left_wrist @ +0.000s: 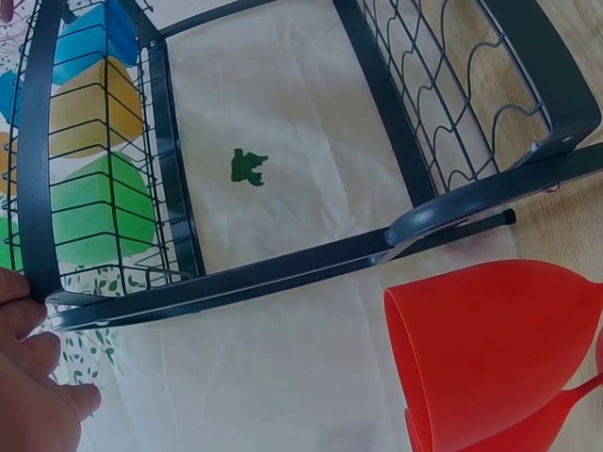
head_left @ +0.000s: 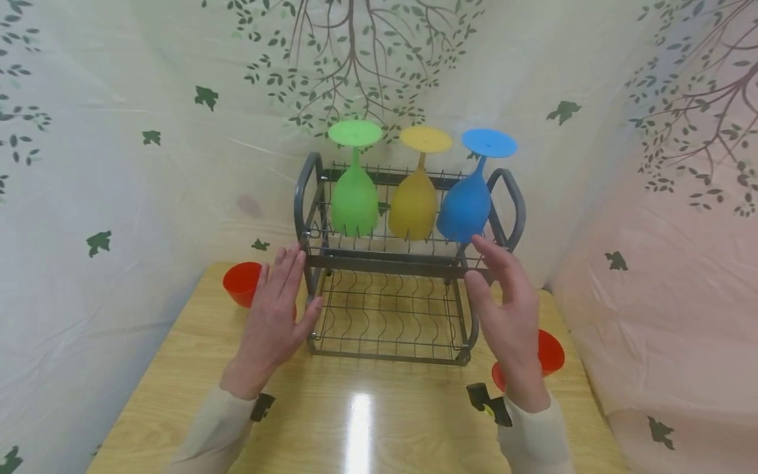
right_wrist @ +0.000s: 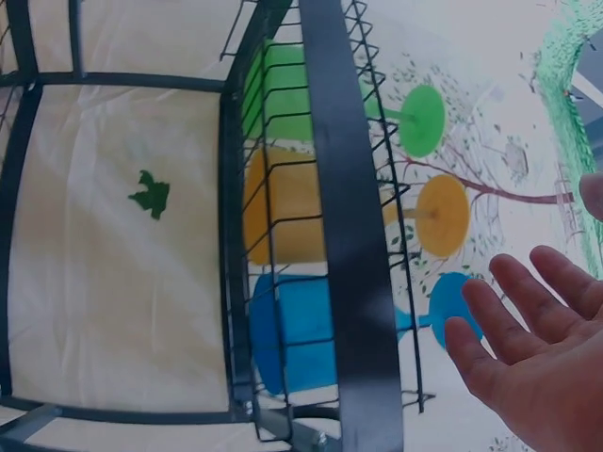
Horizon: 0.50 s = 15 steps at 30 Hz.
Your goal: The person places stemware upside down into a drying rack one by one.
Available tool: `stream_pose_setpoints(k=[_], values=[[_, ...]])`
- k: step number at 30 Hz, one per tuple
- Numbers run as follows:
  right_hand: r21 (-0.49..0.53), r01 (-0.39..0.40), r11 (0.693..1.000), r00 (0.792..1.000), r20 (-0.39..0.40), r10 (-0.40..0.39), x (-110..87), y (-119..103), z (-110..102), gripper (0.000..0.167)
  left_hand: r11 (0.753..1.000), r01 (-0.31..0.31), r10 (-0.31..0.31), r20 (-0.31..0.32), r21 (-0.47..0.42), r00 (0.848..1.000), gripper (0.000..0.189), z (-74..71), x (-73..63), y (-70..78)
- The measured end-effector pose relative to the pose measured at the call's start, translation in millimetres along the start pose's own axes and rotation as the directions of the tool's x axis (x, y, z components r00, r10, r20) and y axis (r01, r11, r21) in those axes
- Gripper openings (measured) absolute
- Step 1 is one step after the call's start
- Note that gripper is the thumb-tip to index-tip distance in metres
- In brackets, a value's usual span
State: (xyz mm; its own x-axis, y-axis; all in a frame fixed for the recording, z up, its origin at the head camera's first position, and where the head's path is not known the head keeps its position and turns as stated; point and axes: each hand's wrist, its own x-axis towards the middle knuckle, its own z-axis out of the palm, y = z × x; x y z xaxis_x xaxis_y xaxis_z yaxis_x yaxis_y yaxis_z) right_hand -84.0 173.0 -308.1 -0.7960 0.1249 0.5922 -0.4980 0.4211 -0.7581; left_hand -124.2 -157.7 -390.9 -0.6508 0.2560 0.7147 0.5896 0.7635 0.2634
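A dark two-tier wire dish rack (head_left: 385, 264) stands on the table. Upside down in its upper tier are a green goblet (head_left: 354, 197), a yellow goblet (head_left: 413, 204) and a blue goblet (head_left: 464, 207), left to right. My left hand (head_left: 275, 309) has its fingers extended, the tips right at the rack's upper left corner. Near the upper right front stands my right hand (head_left: 509, 316), fingers apart and slightly bent, nothing between them; the index fingertip overlaps the blue goblet's lower edge in the head view. In the right wrist view its fingers (right_wrist: 528, 311) spread beside the goblets' bases.
Red goblets (left_wrist: 499, 348) stand left of the rack, partly behind my left hand. Another red goblet (head_left: 551, 352) is at the right, partly hidden by my right wrist. The rack's lower tier (head_left: 385, 313) has wavy wires. A leaf-patterned sheet (head_left: 148, 197) hangs around the wooden table (head_left: 314, 421).
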Motion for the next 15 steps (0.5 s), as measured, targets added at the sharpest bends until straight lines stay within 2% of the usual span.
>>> stream_pose_setpoints(k=[7, 15], values=[[-0.028, -0.005, 1.000, 1.000, 0.000, 0.005, -11.4, 12.4, -7.9, 0.047, 1.000, 0.005, -0.005, 0.007, -0.015, 1.000, 0.073, -0.9, -0.7, 0.8], [-0.095, 0.010, 0.995, 1.000, 0.018, -0.008, -22.8, 27.1, -14.5, 0.049, 1.000, -0.004, 0.004, -0.018, -0.004, 1.000, 0.077, 0.4, -1.7, 1.2]])
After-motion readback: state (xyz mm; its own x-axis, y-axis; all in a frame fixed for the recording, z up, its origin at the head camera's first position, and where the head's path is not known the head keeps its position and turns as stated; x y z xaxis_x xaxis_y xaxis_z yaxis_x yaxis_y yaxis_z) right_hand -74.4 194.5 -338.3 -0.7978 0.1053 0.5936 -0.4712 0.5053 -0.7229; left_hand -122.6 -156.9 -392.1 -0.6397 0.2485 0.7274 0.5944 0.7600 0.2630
